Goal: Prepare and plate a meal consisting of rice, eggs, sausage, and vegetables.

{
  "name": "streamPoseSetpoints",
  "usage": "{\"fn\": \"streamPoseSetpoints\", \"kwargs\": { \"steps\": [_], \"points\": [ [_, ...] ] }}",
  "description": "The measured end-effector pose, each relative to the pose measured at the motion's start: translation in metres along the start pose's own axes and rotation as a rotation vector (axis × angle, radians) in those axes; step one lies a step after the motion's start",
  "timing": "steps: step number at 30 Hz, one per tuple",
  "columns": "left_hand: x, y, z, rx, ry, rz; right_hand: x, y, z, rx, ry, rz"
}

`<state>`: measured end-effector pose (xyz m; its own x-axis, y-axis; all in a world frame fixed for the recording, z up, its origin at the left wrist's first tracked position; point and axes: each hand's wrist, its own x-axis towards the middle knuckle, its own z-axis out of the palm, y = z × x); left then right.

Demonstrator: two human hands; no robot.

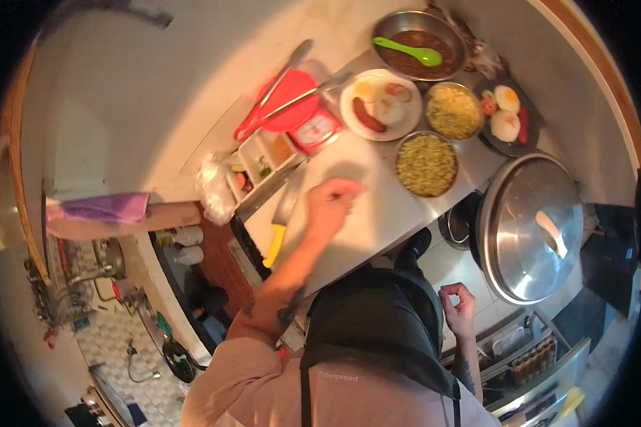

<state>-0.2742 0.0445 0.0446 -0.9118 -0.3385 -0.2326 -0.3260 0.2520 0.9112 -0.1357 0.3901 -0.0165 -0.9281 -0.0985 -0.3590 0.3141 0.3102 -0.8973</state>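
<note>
My left hand [334, 200] hovers over the white cutting board [331, 256], its fingers curled; whether anything is between them I cannot tell. Beside it on the board lies a knife with a yellow handle [275, 245]. My right hand [458, 305] hangs at my side, thumb and fingers bent towards each other, with nothing visible in it. Beyond the board sit a white plate [380, 91] with a sausage, egg and rice, and two metal bowls of chopped pale-green food [426, 164] [453, 111]. A steel bowl of brown sauce [419, 45] holds a green spoon [424, 55].
A red kitchen scale [314, 129] with tongs [294, 104] on top stands behind a divided condiment tray [264, 160]. At the right are a dark plate of food [531, 128] and a large lidded pot [529, 229]. A plastic bag [213, 187] sits left of the tray.
</note>
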Motion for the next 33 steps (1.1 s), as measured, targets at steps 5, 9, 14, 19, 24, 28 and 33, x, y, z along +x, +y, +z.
{"fn": "streamPoseSetpoints", "kwargs": {
  "steps": [5, 9, 14, 19, 24, 28, 33],
  "points": [
    [0.012, -0.087, -0.185, 0.446, 0.351, 0.287, 0.003, -0.041, 0.05, -0.016, -0.137, -0.061],
    [0.077, -0.077, -0.21, 1.081, 0.194, 0.52, -0.011, -0.061, 0.079, -0.188, -0.131, -0.219],
    [0.143, -0.111, -0.216, 1.625, -0.238, 0.33, -0.037, -0.073, 0.101, -0.245, -0.066, -0.207],
    [0.153, -0.113, -0.225, 1.546, -0.2, 0.493, -0.061, -0.069, 0.095, -0.261, -0.036, -0.12],
    [0.124, -0.1, -0.222, 1.081, -0.004, 0.515, -0.054, -0.049, 0.083, -0.229, -0.016, -0.186],
    [0.102, -0.096, -0.193, 0.819, 0.323, 0.354, -0.028, -0.051, 0.059, -0.195, -0.051, -0.151],
    [0.097, -0.101, -0.192, 0.784, 0.547, 0.177, -0.001, -0.044, 0.021, -0.138, -0.073, -0.108]
  ]
}}
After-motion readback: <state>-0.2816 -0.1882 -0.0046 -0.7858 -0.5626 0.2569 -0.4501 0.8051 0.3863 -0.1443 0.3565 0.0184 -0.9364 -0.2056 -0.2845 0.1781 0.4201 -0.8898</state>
